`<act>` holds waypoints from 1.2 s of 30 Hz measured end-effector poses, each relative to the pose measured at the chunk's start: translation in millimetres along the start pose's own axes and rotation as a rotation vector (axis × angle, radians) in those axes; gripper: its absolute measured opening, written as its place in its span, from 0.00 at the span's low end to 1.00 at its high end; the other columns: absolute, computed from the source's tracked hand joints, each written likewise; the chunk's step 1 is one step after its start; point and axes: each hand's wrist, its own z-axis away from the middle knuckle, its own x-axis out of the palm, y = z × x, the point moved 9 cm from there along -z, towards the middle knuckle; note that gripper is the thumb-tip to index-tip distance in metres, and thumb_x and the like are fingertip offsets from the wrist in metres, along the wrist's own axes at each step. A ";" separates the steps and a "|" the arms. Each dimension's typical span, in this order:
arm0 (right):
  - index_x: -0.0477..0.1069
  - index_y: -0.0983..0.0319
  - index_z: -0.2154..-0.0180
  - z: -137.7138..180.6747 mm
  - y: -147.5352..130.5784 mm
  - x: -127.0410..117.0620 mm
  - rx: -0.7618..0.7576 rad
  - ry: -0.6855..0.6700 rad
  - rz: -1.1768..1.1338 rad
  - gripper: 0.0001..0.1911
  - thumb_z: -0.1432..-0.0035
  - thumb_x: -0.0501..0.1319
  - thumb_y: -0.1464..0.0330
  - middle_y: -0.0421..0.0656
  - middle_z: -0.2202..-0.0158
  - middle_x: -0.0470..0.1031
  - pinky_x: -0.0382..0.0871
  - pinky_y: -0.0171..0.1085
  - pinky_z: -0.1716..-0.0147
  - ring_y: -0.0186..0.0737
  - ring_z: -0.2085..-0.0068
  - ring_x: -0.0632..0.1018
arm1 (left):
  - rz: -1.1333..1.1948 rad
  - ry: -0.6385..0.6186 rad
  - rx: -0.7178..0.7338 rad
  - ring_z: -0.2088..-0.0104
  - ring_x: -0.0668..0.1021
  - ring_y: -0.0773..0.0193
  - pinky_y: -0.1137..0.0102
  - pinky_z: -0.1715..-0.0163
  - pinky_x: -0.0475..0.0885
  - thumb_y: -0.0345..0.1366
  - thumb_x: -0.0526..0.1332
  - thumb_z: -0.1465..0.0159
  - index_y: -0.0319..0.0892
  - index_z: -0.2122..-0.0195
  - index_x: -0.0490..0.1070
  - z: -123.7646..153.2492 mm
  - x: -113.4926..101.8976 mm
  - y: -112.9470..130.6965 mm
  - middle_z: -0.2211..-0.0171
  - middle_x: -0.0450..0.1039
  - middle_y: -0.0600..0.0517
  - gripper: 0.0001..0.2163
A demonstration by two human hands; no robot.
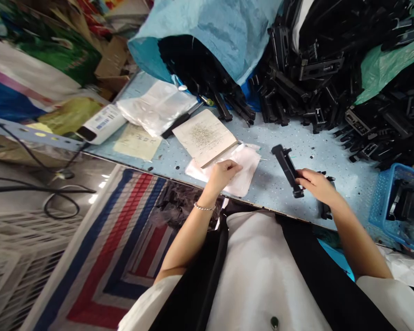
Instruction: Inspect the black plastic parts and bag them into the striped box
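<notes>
My right hand (315, 184) grips the lower end of a long black plastic part (285, 168), which tilts over the table. Partly covered by that hand and wrist, another black part (325, 210) lies near the table's front edge. My left hand (224, 174) is closed, thumb and fingers pinched together, above a pale pinkish plastic bag (244, 174). Whatever the pinch holds, if anything, is too small to make out. Just beyond this hand is a square board (207, 138) with a patch of small specks on it.
A blue bag (207, 23) spills black parts at the back. More black parts (296, 82) are heaped at the back right. A blue basket (382, 197) stands right. A clear plastic bag (155, 108), yellow paper (137, 141) and white box (105, 123) lie left.
</notes>
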 end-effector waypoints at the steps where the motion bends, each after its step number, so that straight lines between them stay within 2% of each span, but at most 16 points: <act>1: 0.78 0.61 0.57 0.3 0.2 16.7 0.056 -0.033 -0.228 0.19 0.36 0.59 0.53 0.43 0.67 0.77 0.68 0.37 0.69 0.39 0.70 0.74 | 0.079 -0.035 -0.043 0.79 0.70 0.68 0.72 0.76 0.65 0.39 0.66 0.41 0.40 0.74 0.74 -1.5 0.0 -3.9 0.81 0.68 0.56 0.09; 4: 0.77 0.62 0.66 2.6 -9.2 81.5 0.203 -0.186 -0.805 0.23 0.45 0.66 0.47 0.41 0.74 0.73 0.65 0.35 0.74 0.35 0.75 0.71 | 0.195 -0.089 -0.086 0.79 0.71 0.69 0.72 0.76 0.68 0.38 0.67 0.44 0.39 0.72 0.76 -5.1 3.7 -7.7 0.79 0.71 0.54 0.07; 6: 0.75 0.61 0.70 4.5 -18.6 122.6 0.290 -0.296 -1.032 0.20 0.49 0.69 0.51 0.41 0.76 0.73 0.63 0.34 0.77 0.34 0.77 0.69 | 0.194 -0.047 -0.062 0.78 0.73 0.68 0.72 0.76 0.70 0.35 0.67 0.45 0.39 0.71 0.75 -5.9 1.8 -8.1 0.78 0.72 0.54 0.05; 8: 0.75 0.61 0.71 5.8 -25.0 152.8 0.377 -0.378 -1.177 0.14 0.51 0.71 0.58 0.41 0.76 0.74 0.61 0.33 0.79 0.32 0.78 0.68 | 0.125 0.051 0.046 0.75 0.76 0.66 0.70 0.73 0.74 0.33 0.65 0.44 0.40 0.69 0.74 -3.1 -7.1 -2.5 0.76 0.74 0.53 0.03; 11: 0.76 0.63 0.69 5.5 -31.0 175.5 0.483 -0.443 -1.389 0.07 0.50 0.69 0.67 0.43 0.72 0.77 0.56 0.30 0.82 0.28 0.79 0.64 | -0.104 0.172 0.364 0.60 0.81 0.58 0.61 0.54 0.78 0.31 0.58 0.37 0.41 0.65 0.77 11.4 -18.7 20.7 0.63 0.81 0.46 0.07; 13: 0.76 0.65 0.66 5.1 -37.7 183.4 0.534 -0.497 -1.559 0.07 0.46 0.66 0.68 0.46 0.67 0.79 0.54 0.28 0.84 0.26 0.80 0.62 | -0.226 0.148 0.496 0.50 0.80 0.55 0.57 0.45 0.75 0.29 0.55 0.36 0.41 0.59 0.79 18.9 -15.8 27.7 0.53 0.81 0.43 0.12; 15: 0.75 0.67 0.61 5.2 -47.0 192.1 0.575 -0.590 -1.713 0.08 0.41 0.61 0.68 0.47 0.66 0.79 0.55 0.27 0.85 0.26 0.80 0.61 | -0.255 0.075 0.479 0.50 0.81 0.55 0.59 0.46 0.76 0.28 0.56 0.37 0.41 0.53 0.79 16.3 -11.9 21.1 0.49 0.79 0.43 0.16; 17: 0.73 0.68 0.57 5.7 -54.9 202.7 0.616 -0.691 -1.818 0.10 0.36 0.58 0.69 0.45 0.69 0.77 0.55 0.25 0.86 0.26 0.81 0.59 | -0.232 0.031 0.393 0.55 0.82 0.57 0.62 0.52 0.79 0.26 0.57 0.39 0.40 0.49 0.78 9.3 -14.1 9.9 0.49 0.80 0.43 0.19; 20: 0.71 0.68 0.53 3.3 -57.4 216.4 0.654 -0.754 -1.861 0.11 0.33 0.55 0.70 0.42 0.71 0.75 0.53 0.22 0.86 0.25 0.81 0.57 | -0.231 0.068 0.346 0.62 0.83 0.61 0.63 0.56 0.80 0.28 0.57 0.37 0.38 0.44 0.76 8.9 -27.7 8.4 0.48 0.79 0.42 0.20; 21: 0.70 0.68 0.53 1.3 -56.7 218.6 0.643 -0.750 -1.846 0.11 0.33 0.56 0.70 0.42 0.71 0.75 0.52 0.22 0.86 0.25 0.81 0.56 | -0.260 0.091 0.388 0.60 0.83 0.61 0.62 0.54 0.80 0.28 0.57 0.35 0.39 0.43 0.74 15.0 -30.8 16.1 0.46 0.78 0.41 0.20; 23: 0.71 0.67 0.55 -4.9 -53.6 217.8 0.569 -0.691 -1.752 0.10 0.36 0.59 0.69 0.42 0.70 0.75 0.50 0.23 0.85 0.25 0.80 0.55 | -0.339 0.103 0.559 0.50 0.82 0.58 0.59 0.45 0.78 0.27 0.54 0.32 0.39 0.40 0.72 38.4 -26.2 42.1 0.42 0.75 0.41 0.20; 25: 0.71 0.65 0.60 -12.9 -48.2 208.6 0.462 -0.548 -1.598 0.09 0.41 0.64 0.66 0.42 0.71 0.73 0.50 0.25 0.84 0.26 0.79 0.56 | -0.397 0.029 0.768 0.40 0.77 0.56 0.57 0.38 0.74 0.24 0.52 0.31 0.40 0.36 0.69 72.6 -4.9 70.3 0.40 0.74 0.41 0.23; 27: 0.69 0.63 0.68 -16.7 -44.0 194.0 0.388 -0.392 -1.469 0.11 0.45 0.67 0.63 0.38 0.75 0.69 0.49 0.27 0.83 0.26 0.79 0.56 | -0.400 -0.089 0.913 0.38 0.75 0.56 0.58 0.38 0.75 0.23 0.51 0.30 0.41 0.32 0.63 105.9 21.6 90.0 0.40 0.73 0.41 0.25; 30: 0.66 0.61 0.74 -10.7 -41.8 169.8 0.341 -0.229 -1.357 0.15 0.50 0.71 0.64 0.33 0.80 0.62 0.52 0.28 0.81 0.27 0.78 0.60 | -0.370 -0.213 0.974 0.39 0.76 0.57 0.59 0.41 0.77 0.22 0.51 0.30 0.42 0.29 0.56 134.1 47.7 101.5 0.38 0.71 0.40 0.28; 33: 0.69 0.62 0.72 -1.3 -41.0 136.1 0.244 -0.025 -1.052 0.12 0.51 0.72 0.66 0.33 0.79 0.64 0.55 0.29 0.78 0.29 0.76 0.64 | -0.408 -0.263 0.971 0.39 0.76 0.54 0.56 0.42 0.78 0.24 0.54 0.30 0.40 0.29 0.56 140.5 54.9 100.5 0.39 0.71 0.38 0.28; 36: 0.70 0.61 0.70 6.1 -49.3 130.2 0.230 -0.024 -0.936 0.12 0.48 0.68 0.62 0.33 0.78 0.66 0.59 0.30 0.78 0.29 0.78 0.66 | -0.480 -0.315 0.983 0.39 0.76 0.51 0.53 0.41 0.77 0.30 0.57 0.30 0.40 0.30 0.57 144.1 57.1 97.0 0.40 0.72 0.37 0.26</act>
